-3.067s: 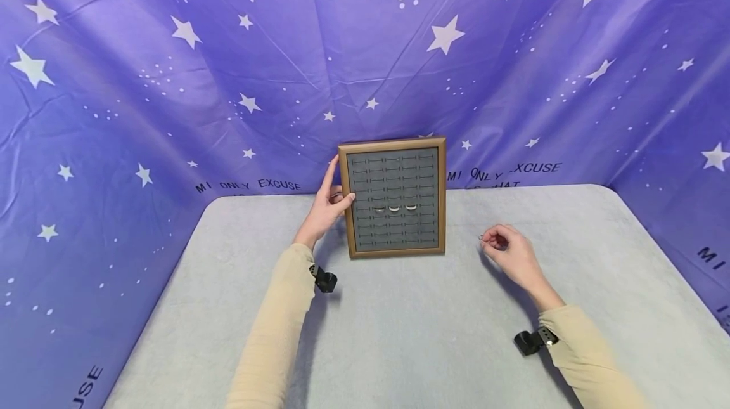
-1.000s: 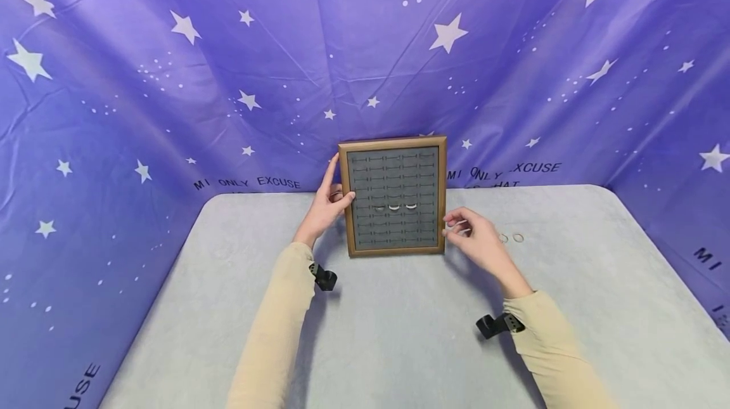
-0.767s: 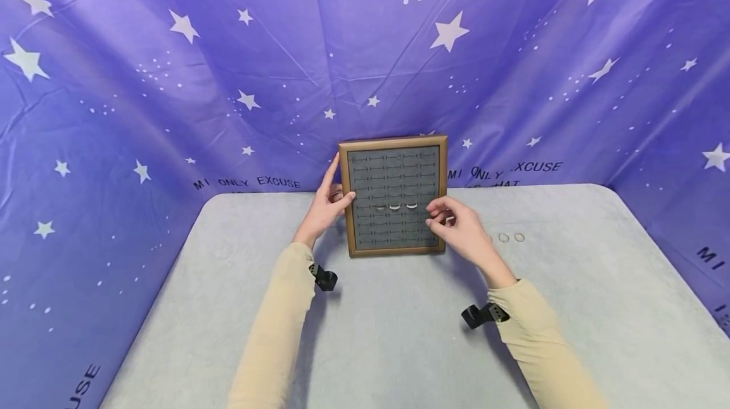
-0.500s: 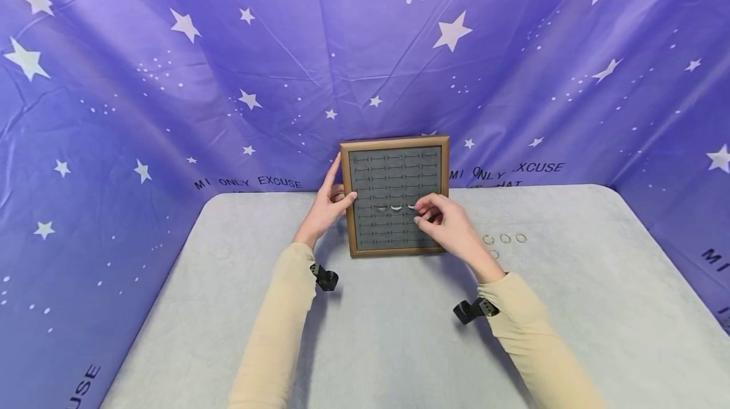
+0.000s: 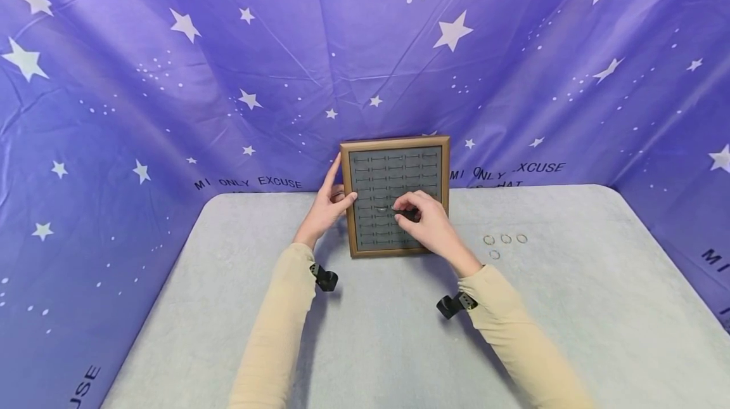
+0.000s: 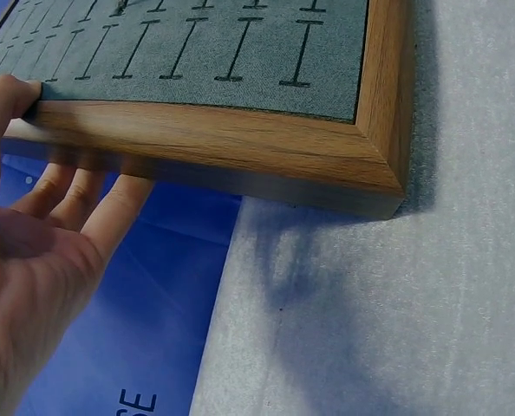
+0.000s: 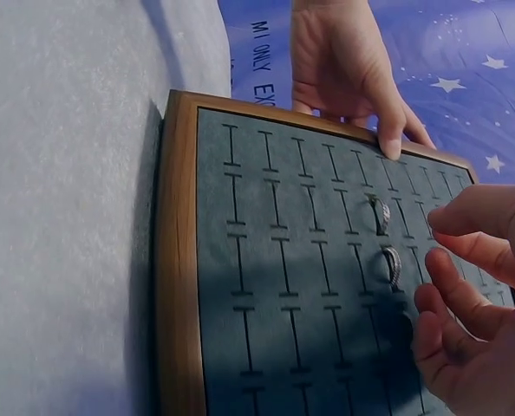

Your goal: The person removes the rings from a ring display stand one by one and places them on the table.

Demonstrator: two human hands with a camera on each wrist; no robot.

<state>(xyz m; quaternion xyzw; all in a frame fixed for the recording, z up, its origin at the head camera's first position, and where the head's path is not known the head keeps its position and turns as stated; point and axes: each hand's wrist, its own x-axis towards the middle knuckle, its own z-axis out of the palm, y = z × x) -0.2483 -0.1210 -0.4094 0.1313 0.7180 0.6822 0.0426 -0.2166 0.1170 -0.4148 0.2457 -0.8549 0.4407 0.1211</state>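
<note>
So the wooden-framed ring display board (image 5: 395,196) is propped upright at the back edge of the grey table (image 5: 399,345), leaning toward the starry purple backdrop (image 5: 171,79). It's gripped along its left frame edge by the left hand (image 5: 326,206), thumb hooked over the front of the frame and fingers tucked behind, probably so the board isn't tipped back when its slots are pushed on.

The right hand (image 5: 424,222) is held against the middle of the grey slotted felt, fingers curled and bunched at the row where rings are seated. From the right wrist view, two silver rings (image 7: 386,243) are seen wedged in slots just beside the fingertips (image 7: 440,264). Whether a ring is pinched between thumb and forefinger can't be told; the fingertips are in the way and that spot is shadowed.

Four loose rings (image 5: 505,239) are left lying flat on the table to the right of the board, three in a row and one just in front, apart from both hands but within easy reach.
</note>
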